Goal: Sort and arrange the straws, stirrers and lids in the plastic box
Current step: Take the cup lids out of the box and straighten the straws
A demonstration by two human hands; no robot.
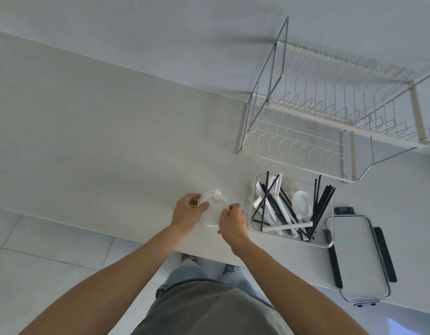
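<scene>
Both hands on the lids (212, 209), stacked on the tabletop (112, 141) left of the box (330, 243). Left hand (187, 212) fingers curled round the stack's far edge, right hand (233, 222) pinching the near rim. Square the rims before lifting. Straws (320, 206) and stirrers (287, 227) lie tangled in the box; clear one end first, I'd say.

Both bare forearms extend forward from the bottom edge and converge toward the centre. Left hand (188, 212): knuckles up, fingers and thumb curled in a pinch. Right hand (233, 222): just beside it, fingers bent inward, fingertips pinching.
</scene>
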